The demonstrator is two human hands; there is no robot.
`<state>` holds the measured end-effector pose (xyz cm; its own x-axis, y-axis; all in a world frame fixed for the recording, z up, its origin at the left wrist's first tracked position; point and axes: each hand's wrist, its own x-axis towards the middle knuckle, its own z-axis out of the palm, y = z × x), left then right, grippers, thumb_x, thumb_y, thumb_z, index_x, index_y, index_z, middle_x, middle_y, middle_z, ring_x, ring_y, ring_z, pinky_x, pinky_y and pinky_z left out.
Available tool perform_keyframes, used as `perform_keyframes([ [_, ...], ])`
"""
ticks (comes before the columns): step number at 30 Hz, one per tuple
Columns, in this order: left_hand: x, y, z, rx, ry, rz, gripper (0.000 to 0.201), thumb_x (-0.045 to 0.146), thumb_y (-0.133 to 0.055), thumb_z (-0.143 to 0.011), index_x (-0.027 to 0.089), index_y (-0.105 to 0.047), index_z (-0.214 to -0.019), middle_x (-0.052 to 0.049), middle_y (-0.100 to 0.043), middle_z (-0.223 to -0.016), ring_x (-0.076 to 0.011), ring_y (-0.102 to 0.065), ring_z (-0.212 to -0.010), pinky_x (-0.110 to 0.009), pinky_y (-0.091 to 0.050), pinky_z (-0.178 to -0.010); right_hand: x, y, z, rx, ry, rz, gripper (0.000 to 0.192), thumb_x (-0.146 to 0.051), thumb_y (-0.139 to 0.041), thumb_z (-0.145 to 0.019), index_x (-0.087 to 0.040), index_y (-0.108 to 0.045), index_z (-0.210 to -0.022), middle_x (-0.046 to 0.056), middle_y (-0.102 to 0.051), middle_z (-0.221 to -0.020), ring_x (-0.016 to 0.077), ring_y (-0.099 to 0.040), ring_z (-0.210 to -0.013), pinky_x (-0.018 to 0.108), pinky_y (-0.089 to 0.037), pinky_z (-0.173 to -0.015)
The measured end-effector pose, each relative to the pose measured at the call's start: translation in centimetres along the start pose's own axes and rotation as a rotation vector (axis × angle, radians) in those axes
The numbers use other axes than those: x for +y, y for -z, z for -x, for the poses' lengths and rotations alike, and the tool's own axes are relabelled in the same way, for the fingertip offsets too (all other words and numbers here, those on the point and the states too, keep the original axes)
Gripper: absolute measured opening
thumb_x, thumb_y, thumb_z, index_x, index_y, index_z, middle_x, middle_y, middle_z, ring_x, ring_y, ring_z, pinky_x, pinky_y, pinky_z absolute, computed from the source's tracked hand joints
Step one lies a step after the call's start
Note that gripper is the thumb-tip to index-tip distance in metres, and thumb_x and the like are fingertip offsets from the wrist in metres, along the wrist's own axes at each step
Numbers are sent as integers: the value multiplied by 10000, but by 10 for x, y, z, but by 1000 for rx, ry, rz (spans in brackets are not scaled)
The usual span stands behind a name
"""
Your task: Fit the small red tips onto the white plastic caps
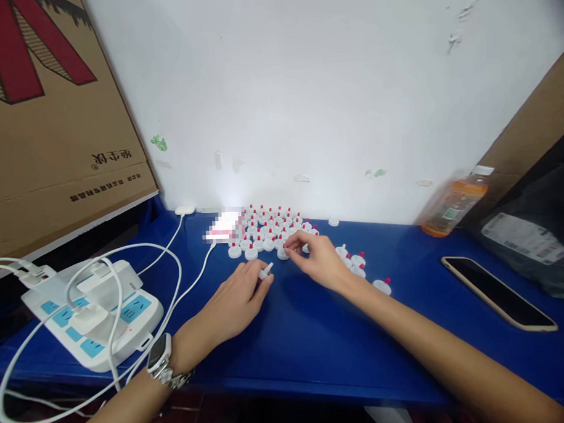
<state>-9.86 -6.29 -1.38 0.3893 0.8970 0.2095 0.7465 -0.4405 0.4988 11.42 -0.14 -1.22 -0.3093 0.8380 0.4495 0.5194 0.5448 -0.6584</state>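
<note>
My left hand (241, 296) is closed around a white nozzle cap (265, 271), whose bare pointed spout sticks up to the right with no red tip on it. My right hand (318, 259) has thumb and fingers pinched at the top of another white nozzle cap (282, 254), at the front of a cluster. That cap's spout is hidden by the fingertips. Behind my hands, several white nozzle caps with red tips (268, 227) stand close together by the wall. Beside my right wrist sit several more caps (358, 259), at least one without a red tip.
A power strip (123, 309) with looping white cables lies at left. A lit, pixelated device (224, 227) stands left of the cluster. At right are a phone (497, 293), an orange drink bottle (457, 202) and a dark bag (536, 227). A white wall (306, 112) bounds the blue table (305, 340).
</note>
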Motion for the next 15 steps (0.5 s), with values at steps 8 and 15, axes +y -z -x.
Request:
perform_keyframes([
  [8, 37, -28, -64, 6, -254, 46, 262, 450, -340, -1027, 223, -469, -1035, -68, -604, -1042, -227, -598, -931, -377, -493, -787, 18, 35, 19, 201, -334, -717, 358, -478, -822, -691, -180, -662, -809, -8, -631, -670, 94, -470, -544, 249, -366, -516],
  [15, 32, -41, -53, 14, -277, 80, 241, 417, -335, -1038, 222, -474, -1058, -46, -573, -984, -206, -567, -871, -375, -482, -783, 9, 27, 25, 176, -287, -797, 403, -431, -875, -616, -197, -555, -689, -31, -621, -650, 94, -506, -560, 243, -398, -545],
])
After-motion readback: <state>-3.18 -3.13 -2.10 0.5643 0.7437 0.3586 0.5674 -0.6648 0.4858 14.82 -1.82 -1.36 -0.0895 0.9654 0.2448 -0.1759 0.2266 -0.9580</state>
